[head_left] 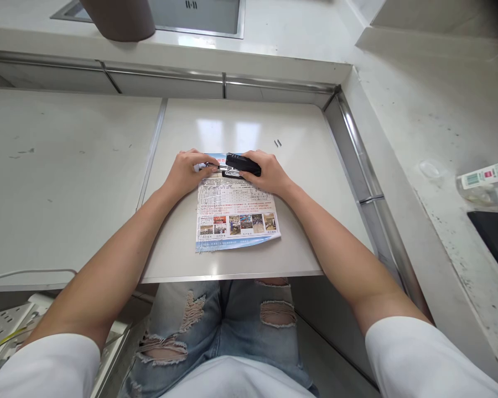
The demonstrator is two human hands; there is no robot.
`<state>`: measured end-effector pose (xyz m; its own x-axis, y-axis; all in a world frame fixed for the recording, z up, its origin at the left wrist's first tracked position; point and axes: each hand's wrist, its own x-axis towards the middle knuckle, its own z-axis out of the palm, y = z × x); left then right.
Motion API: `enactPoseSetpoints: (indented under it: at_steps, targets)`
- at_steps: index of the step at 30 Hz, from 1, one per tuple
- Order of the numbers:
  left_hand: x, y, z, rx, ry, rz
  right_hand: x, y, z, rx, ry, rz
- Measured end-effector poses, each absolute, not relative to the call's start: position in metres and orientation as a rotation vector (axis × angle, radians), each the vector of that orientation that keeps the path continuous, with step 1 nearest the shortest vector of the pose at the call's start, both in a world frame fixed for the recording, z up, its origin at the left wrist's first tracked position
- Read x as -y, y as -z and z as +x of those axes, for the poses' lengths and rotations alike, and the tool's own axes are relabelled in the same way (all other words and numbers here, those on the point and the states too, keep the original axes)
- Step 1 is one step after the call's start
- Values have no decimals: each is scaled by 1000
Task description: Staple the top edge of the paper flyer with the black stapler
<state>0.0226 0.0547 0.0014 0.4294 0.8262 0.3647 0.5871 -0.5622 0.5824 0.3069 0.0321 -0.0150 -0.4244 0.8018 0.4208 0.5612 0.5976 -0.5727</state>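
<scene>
A black stapler (244, 163) is gripped in my right hand (269, 168), lying over a printed sheet (238, 204) on the table. Its black cover is raised off the metal rail, whose bare end points left. My left hand (186, 171) is closed in a pinch at that end, thumb and forefinger around a small dark, metallic piece. Whether this piece belongs to the stapler or is a strip of staples, I cannot tell. The sheet carries text and small photos; its left side is covered with many staple marks, and its lower right corner curls up.
Two short staple strips (278, 143) lie on the white table (315, 221) beyond my right hand. Staple bits are scattered on the left panel (66, 182). Behind is a counter with a brown container (122, 16) and a sink (199, 16). A clear bottle (487, 182) lies on the right ledge.
</scene>
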Motion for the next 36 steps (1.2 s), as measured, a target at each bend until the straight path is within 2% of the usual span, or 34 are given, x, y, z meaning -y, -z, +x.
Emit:
enactPoseSetpoints:
  at_steps: [12,23,28,36]
  targets:
    - [-56,4,19,-988,-1023,2286,-31,15,309,2026,-548,-1044]
    - [-47,-7,18,-1016,-917,2330,-32,8,329,1672,-834,-1044]
    - [-41,-7,20,-871,-955,2318,-23,1,319,1744,-911,-880]
    - [-38,0,26,-927,-840,2321,-10,-5,292,1935,-859,-807]
